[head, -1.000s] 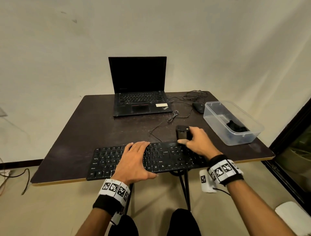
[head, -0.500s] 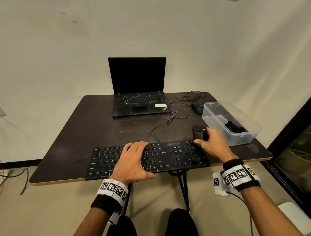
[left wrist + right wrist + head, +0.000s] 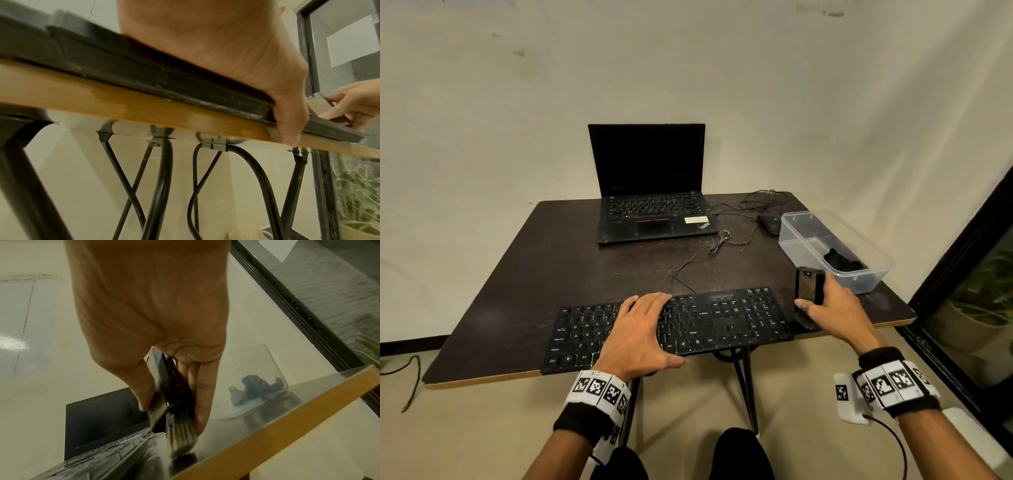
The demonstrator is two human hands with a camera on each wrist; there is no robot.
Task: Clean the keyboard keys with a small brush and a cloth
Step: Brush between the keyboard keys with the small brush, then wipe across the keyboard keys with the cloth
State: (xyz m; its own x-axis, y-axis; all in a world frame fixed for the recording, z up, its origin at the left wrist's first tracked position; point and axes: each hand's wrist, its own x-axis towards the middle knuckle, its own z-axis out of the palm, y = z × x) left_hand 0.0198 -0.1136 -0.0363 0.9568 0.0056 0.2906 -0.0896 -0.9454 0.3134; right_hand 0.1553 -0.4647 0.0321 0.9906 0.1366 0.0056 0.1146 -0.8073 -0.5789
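A black keyboard (image 3: 722, 318) lies along the near edge of the dark table (image 3: 571, 274). My left hand (image 3: 640, 329) rests flat on its middle keys, thumb hooked over the front edge (image 3: 287, 116). My right hand (image 3: 828, 308) grips a small black brush (image 3: 808, 291) just past the keyboard's right end. In the right wrist view the brush (image 3: 166, 399) is pinched between thumb and fingers, its bristles (image 3: 182, 439) touching the table top. A dark cloth (image 3: 842, 262) lies inside a clear plastic box (image 3: 866, 274) at the right; the cloth (image 3: 255, 389) looks blue there.
An open black laptop (image 3: 650, 192) stands at the back of the table. A black mouse (image 3: 768, 222) and a loose cable (image 3: 719, 240) lie between the laptop and the box. A dark window frame (image 3: 962, 267) runs along the right.
My right hand has carried the brush from behind the keyboard's middle rightward to just past its right end. The left hand has stayed on the keys.
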